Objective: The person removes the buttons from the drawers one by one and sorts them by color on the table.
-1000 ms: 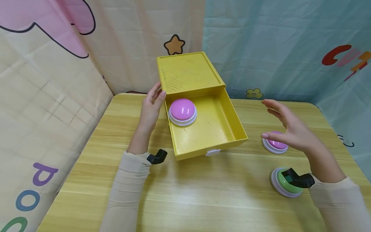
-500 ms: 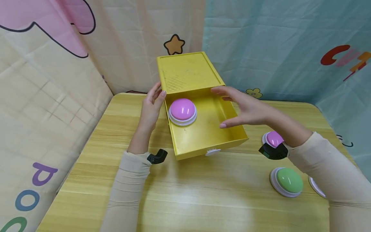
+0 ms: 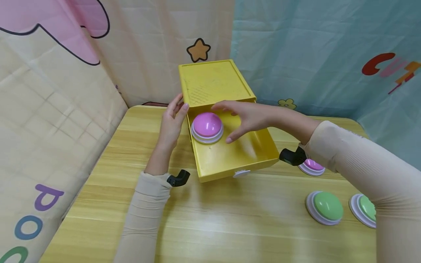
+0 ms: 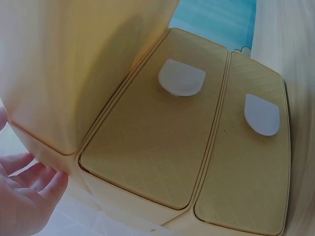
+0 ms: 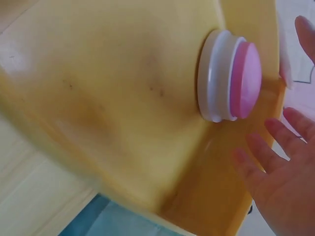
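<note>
A yellow drawer cabinet [image 3: 213, 82] stands at the back of the table, its top drawer [image 3: 227, 159] pulled out. Inside the drawer, against its left wall, sits a push button with a pink dome [image 3: 207, 124] and white base. My left hand [image 3: 171, 118] rests against the cabinet's left side, thumb at the front corner; in the left wrist view its fingertips [image 4: 60, 179] touch the side edge. My right hand [image 3: 251, 117] hovers over the drawer, thumb and fingers spread apart just right of the pink button and holding nothing. The right wrist view shows the button [image 5: 248, 81] beside the spread fingers.
Two green push buttons, one nearer [image 3: 329, 205] and one partly behind the right sleeve [image 3: 367, 208], lie on the table at right. Another pink button [image 3: 313, 166] is partly hidden under the right forearm. Below, shut drawers have white knobs [image 4: 182, 78]. Printed curtains hang behind.
My right hand has moved left from above the table's right side to over the drawer, close to the pink button. The left hand has stayed on the cabinet's side.
</note>
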Tool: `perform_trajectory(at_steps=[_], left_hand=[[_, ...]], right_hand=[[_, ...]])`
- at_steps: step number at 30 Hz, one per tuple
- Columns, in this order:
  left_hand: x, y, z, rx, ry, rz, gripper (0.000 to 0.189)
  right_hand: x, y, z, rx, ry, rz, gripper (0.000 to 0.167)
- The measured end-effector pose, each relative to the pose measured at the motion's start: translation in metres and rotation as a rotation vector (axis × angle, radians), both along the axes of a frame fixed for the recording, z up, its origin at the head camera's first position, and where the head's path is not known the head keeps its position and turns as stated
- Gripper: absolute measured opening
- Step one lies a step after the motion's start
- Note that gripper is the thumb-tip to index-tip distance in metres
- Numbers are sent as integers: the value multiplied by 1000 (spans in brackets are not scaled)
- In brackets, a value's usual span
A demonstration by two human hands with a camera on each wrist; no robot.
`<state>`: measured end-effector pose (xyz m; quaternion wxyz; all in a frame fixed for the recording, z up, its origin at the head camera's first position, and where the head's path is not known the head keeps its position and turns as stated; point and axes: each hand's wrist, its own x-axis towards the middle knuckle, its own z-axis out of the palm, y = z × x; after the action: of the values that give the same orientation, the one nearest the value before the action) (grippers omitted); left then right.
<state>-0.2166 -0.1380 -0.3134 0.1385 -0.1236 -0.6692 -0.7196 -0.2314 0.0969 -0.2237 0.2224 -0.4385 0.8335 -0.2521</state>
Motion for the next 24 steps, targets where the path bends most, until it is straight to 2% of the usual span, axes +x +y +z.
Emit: perform_trajectory(at_steps=[5, 11, 15, 21, 24], left_hand=[[0, -1, 1, -8, 0, 10, 49], [-1, 0, -1, 10, -6, -2, 49], [-2, 0, -1, 4, -3, -6, 50], [0, 0, 0, 2, -5, 9, 50], [0, 0, 0, 2, -8, 12, 50]], right_hand=[[-5, -7, -3, 18, -80, 30, 92], [-5, -9, -13, 9, -167, 7, 86], [-4, -7, -19, -41, -156, -23, 81], [0, -8, -26, -54, -137, -46, 88], [2, -9, -29, -82, -136, -55, 86]])
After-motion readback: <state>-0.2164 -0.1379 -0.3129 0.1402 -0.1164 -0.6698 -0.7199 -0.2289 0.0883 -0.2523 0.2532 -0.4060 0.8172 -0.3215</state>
